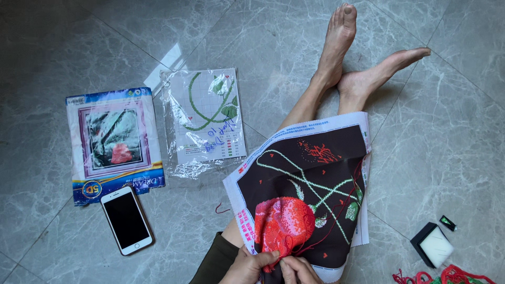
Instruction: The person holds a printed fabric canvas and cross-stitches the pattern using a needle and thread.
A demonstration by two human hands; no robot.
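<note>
while both hands pinch the near edge of the dark stitching cloth draped over the lap, the left hand closed on the fabric by the red flower and the right hand with fingertips closed near the red thread, that loose thread looks likely to snag or knot, and the cloth could slide off the knees. to the left on the tiled floor lie a phone, a picture packet and a pattern sheet in plastic, well apart; a small box and more red threads sit near right, none in the way.
</note>
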